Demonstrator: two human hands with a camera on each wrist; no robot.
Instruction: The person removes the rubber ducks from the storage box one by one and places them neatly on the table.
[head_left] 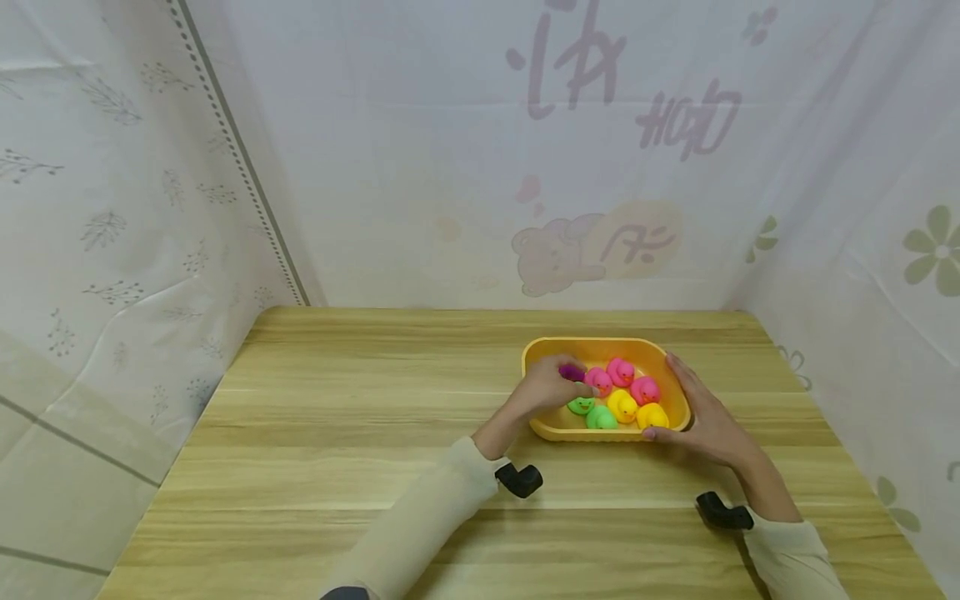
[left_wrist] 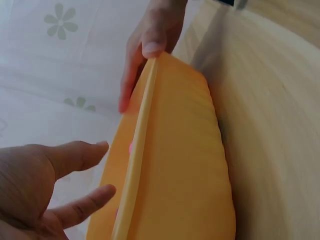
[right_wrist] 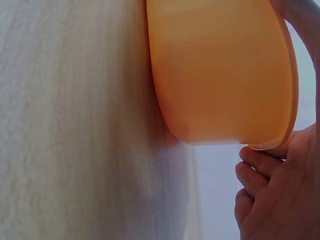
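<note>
On one wooden table [head_left: 375, 383] — one orange basin [head_left: 573, 434] holds three pink ducks [head_left: 621, 372], two yellow ducks [head_left: 622, 407], two green ducks [head_left: 601, 418], one purple toy [head_left: 572, 372]; left hand [head_left: 542, 387], thumb and finger spread, meets the purple toy — right hand [head_left: 711, 427] grips the basin's right end

I hold a yellow-orange plastic basin [head_left: 585, 435], oblong with rounded corners, by its right end; it sits upright on the desk [head_left: 360, 400], toward the far right corner, its long sides roughly parallel to the far edge. Inside, before me, small toy ducks crowd together: three pink ducks [head_left: 645, 390] toward the far side and right end, two yellow ducks [head_left: 622, 406] by the near right corner, two green ducks [head_left: 601, 417] at the near left. One purple toy [head_left: 572, 372], partly hidden, shows near the left end.
</note>
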